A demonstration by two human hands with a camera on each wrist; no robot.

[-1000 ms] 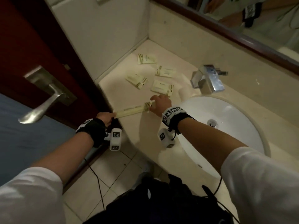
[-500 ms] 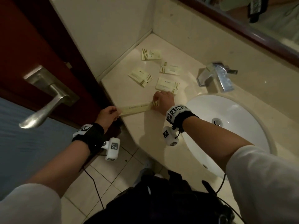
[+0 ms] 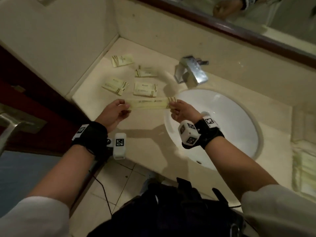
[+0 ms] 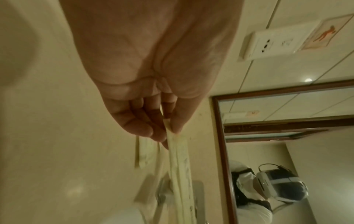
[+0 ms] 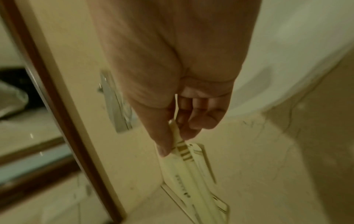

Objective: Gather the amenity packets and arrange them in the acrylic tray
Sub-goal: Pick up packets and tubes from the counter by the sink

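A long cream amenity packet (image 3: 150, 104) is held level above the counter. My left hand (image 3: 125, 106) pinches its left end and my right hand (image 3: 171, 106) pinches the striped right end. The left wrist view shows thumb and fingers (image 4: 168, 133) nipping the long packet (image 4: 182, 174); the right wrist view shows the same pinch (image 5: 172, 145) on the striped end of the packet (image 5: 189, 171). Several smaller cream packets lie on the counter beyond: one near the corner (image 3: 122, 60), one by the tap (image 3: 145, 72), two nearer (image 3: 115, 86) (image 3: 145, 89). The acrylic tray is not identifiable.
A white round basin (image 3: 222, 127) sits under my right wrist, with a chrome tap (image 3: 191, 71) behind it. A mirror (image 3: 256, 17) runs along the back wall. A dark door with a metal lever handle (image 3: 10, 124) stands at left. Folded pale towels (image 3: 304, 168) lie at right.
Both hands have lifted the long packet from the counter's front left edge and carried it up and right, towards the basin; it now hangs level between them.
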